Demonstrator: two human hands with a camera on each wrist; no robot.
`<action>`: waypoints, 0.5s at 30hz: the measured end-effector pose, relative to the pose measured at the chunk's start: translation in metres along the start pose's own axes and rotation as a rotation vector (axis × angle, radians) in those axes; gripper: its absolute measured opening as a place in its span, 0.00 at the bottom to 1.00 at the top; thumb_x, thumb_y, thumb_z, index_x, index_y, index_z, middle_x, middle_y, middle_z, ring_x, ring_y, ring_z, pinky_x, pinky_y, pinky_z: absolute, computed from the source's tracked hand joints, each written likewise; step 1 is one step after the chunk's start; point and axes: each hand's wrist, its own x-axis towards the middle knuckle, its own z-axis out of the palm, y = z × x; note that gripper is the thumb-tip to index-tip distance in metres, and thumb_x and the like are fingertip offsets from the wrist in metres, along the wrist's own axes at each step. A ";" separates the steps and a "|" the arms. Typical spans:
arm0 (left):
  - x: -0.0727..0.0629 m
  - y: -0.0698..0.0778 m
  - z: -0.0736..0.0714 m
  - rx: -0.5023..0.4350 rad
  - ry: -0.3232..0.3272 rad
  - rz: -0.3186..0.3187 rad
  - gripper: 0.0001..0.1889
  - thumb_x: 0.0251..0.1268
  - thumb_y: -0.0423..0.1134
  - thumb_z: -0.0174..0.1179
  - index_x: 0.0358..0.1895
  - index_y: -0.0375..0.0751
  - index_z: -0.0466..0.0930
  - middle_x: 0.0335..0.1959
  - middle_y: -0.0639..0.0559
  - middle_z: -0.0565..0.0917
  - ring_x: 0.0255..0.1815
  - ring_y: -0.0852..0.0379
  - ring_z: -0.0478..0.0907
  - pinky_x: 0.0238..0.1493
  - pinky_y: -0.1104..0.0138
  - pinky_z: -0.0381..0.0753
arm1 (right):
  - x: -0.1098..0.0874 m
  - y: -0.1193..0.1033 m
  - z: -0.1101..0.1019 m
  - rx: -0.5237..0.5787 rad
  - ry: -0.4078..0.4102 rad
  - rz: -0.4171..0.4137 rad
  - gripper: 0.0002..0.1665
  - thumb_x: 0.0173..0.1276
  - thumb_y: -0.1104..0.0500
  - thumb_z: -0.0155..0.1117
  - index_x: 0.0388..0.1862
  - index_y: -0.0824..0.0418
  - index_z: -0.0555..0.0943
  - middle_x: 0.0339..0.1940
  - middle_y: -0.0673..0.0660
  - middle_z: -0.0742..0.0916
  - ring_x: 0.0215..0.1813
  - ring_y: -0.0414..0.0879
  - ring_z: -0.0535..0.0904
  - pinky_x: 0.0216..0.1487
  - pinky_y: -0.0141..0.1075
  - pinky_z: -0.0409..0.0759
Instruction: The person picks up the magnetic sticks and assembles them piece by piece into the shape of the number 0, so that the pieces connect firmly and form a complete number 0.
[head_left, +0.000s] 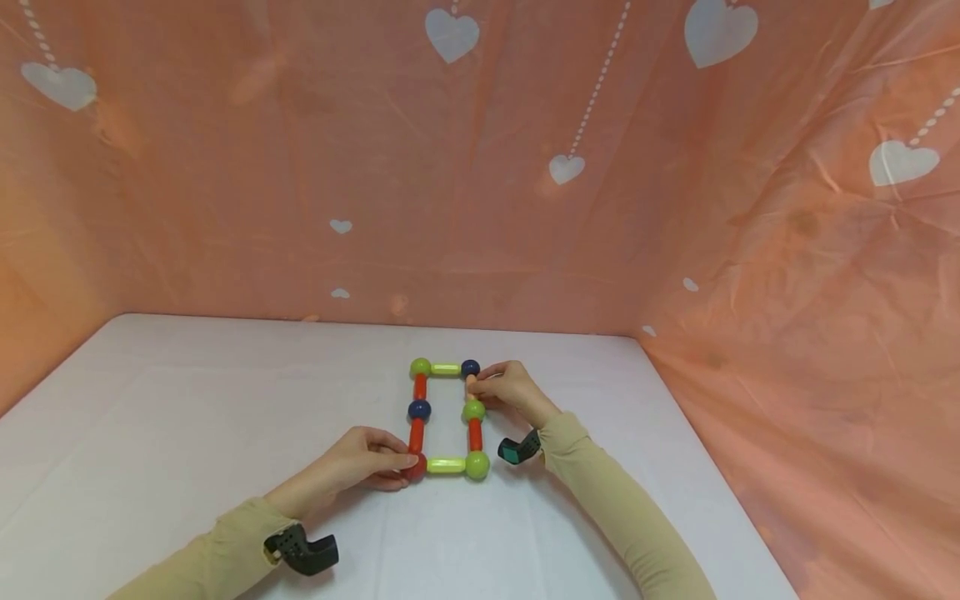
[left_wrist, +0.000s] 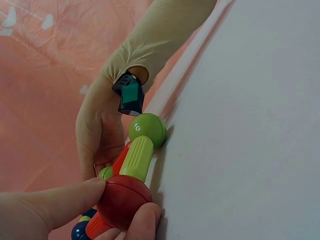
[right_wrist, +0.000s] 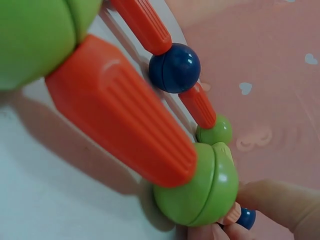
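A rectangle of magnetic balls and rods lies flat on the white table. My left hand (head_left: 362, 457) pinches the red ball (left_wrist: 123, 201) at its near left corner between thumb and fingers. At the far right side, my right hand (head_left: 517, 390) pinches a peach rod (head_left: 471, 388), mostly hidden by the fingers in the right wrist view. That rod runs between a dark blue ball (head_left: 470, 367) and a green ball (right_wrist: 197, 187). A red rod (right_wrist: 122, 112) joins this green ball to the near right green ball (head_left: 477, 465). Yellow-green rods (head_left: 447, 465) form the two short sides.
On the left side, red rods (head_left: 416, 436) meet at a dark blue ball (head_left: 419, 410), with a green ball (head_left: 421, 367) at the far corner. White table (head_left: 187, 400) surrounds the rectangle. An orange curtain (head_left: 480, 250) with hearts hangs behind. Dark devices (head_left: 302, 550) sit on both wrists.
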 end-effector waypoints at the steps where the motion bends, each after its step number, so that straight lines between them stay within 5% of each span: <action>1: 0.001 0.000 0.000 -0.002 0.003 0.002 0.21 0.56 0.39 0.70 0.46 0.25 0.77 0.34 0.43 0.84 0.31 0.56 0.82 0.37 0.64 0.84 | 0.000 0.000 0.000 0.000 -0.001 -0.004 0.21 0.60 0.61 0.71 0.47 0.72 0.77 0.36 0.62 0.85 0.35 0.46 0.84 0.41 0.35 0.83; 15: 0.022 0.005 -0.005 -0.004 0.082 -0.025 0.20 0.55 0.37 0.70 0.47 0.27 0.78 0.34 0.43 0.84 0.30 0.55 0.82 0.37 0.64 0.84 | 0.015 0.000 -0.001 0.047 -0.016 -0.061 0.21 0.63 0.60 0.69 0.51 0.71 0.77 0.40 0.61 0.84 0.38 0.46 0.83 0.46 0.36 0.82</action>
